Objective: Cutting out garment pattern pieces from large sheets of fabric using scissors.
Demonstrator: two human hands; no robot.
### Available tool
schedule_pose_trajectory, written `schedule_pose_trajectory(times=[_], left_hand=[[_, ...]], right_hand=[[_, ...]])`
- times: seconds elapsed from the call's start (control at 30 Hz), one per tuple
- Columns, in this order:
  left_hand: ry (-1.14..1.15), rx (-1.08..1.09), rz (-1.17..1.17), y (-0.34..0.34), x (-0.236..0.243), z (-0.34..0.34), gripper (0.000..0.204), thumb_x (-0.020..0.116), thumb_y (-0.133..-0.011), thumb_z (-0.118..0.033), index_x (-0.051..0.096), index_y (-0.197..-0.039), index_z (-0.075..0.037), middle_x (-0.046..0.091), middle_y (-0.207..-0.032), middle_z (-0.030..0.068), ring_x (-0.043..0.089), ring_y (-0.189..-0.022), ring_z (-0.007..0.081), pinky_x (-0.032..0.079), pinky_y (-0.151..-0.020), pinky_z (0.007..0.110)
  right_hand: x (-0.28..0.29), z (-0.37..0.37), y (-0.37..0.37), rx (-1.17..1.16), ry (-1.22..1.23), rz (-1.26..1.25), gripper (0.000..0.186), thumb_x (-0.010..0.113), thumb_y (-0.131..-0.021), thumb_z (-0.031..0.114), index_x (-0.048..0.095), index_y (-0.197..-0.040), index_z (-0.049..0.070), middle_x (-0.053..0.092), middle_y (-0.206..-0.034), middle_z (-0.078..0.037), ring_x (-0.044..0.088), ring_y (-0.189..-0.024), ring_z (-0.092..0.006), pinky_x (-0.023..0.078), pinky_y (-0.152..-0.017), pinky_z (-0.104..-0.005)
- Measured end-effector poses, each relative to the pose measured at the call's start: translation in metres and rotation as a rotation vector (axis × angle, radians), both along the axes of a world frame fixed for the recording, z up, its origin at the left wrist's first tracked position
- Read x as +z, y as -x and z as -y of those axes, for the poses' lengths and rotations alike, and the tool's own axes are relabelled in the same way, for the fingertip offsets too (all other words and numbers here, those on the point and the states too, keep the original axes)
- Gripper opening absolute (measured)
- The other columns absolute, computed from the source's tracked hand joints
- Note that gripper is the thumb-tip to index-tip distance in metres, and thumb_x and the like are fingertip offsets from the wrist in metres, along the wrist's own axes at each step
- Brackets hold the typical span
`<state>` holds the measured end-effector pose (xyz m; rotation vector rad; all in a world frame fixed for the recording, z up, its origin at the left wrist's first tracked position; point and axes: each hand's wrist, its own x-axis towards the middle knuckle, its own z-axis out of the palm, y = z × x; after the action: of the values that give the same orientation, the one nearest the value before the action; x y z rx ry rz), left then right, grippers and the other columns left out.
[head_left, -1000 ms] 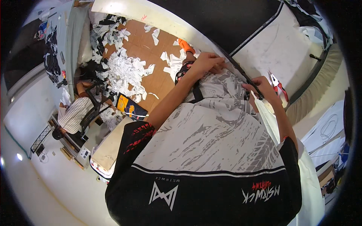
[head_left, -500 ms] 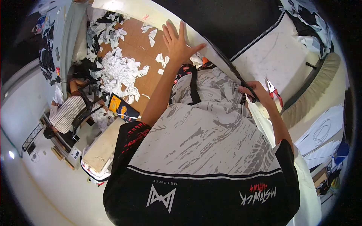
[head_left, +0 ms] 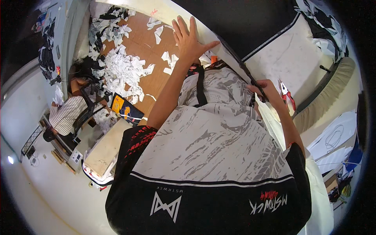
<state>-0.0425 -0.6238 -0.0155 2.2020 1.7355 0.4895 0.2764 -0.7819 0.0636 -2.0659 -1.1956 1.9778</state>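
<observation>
My left hand (head_left: 190, 43) is open, its fingers spread over the cream table edge (head_left: 143, 6) at the top. My right hand (head_left: 266, 90) grips a long black strip (head_left: 246, 72) that runs along that edge; some of its fingertips are hidden. Right of that hand, red-handled pliers (head_left: 288, 98) lie on a white marbled surface (head_left: 274, 47). A black sheet (head_left: 250, 21) lies beyond the strip. My lap and grey patterned clothing fill the space between my forearms.
White fabric scraps (head_left: 121, 74) lie scattered over the brown floor (head_left: 145, 35). A co-worker (head_left: 68, 115) sits at the left beside a black chair (head_left: 90, 109). A padded cream block (head_left: 102, 152) stands at the lower left, and a wrinkled fabric-covered bolster (head_left: 325, 90) at the right.
My left hand has moved up and left from above my lap, and its fingers have spread out. My right hand still holds the black strip, in almost the same place.
</observation>
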Motion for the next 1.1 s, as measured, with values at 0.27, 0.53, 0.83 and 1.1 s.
schedule_pose_trajectory(times=[0.27, 0.53, 0.83, 1.1], left_hand=[[0.016, 0.006, 0.043, -0.007, -0.005, 0.005, 0.142, 0.084, -0.066, -0.083, 0.025, -0.17, -0.006, 0.005, -0.173, 0.0378, -0.002, -0.161, 0.0578, 0.016, -0.124, 0.073], [-0.049, 0.012, 0.015, -0.009, -0.013, 0.004, 0.142, 0.083, -0.064, -0.085, 0.029, -0.168, -0.004, 0.01, -0.173, 0.0383, 0.004, -0.16, 0.059, 0.021, -0.123, 0.071], [-0.071, 0.001, 0.062, -0.012, -0.015, 0.007, 0.145, 0.086, -0.064, -0.081, 0.023, -0.169, -0.003, 0.008, -0.174, 0.0359, 0.004, -0.161, 0.058, 0.019, -0.121, 0.074], [-0.072, 0.011, 0.092, -0.018, -0.018, 0.012, 0.145, 0.089, -0.063, -0.078, 0.024, -0.168, -0.002, 0.01, -0.174, 0.0345, 0.005, -0.161, 0.0576, 0.02, -0.12, 0.074]], right_hand=[[0.007, -0.02, 0.013, -0.099, 0.027, -0.067, 0.047, 0.087, -0.089, 0.05, 0.068, -0.072, 0.011, 0.053, -0.061, 0.007, 0.047, -0.054, -0.0049, 0.031, -0.051, -0.0255], [0.003, -0.033, 0.021, -0.065, -0.019, -0.03, 0.044, 0.087, -0.09, 0.048, 0.071, -0.073, 0.011, 0.055, -0.059, 0.005, 0.049, -0.051, -0.005, 0.032, -0.051, -0.025], [-0.009, -0.039, 0.014, -0.059, -0.014, -0.093, 0.057, 0.089, -0.082, 0.061, 0.073, -0.073, 0.007, 0.057, -0.061, 0.004, 0.052, -0.055, -0.008, 0.036, -0.053, -0.0277], [-0.004, -0.065, 0.03, -0.068, 0.003, -0.076, 0.052, 0.09, -0.083, 0.057, 0.072, -0.072, 0.01, 0.055, -0.06, 0.006, 0.049, -0.053, -0.0062, 0.033, -0.052, -0.0252]])
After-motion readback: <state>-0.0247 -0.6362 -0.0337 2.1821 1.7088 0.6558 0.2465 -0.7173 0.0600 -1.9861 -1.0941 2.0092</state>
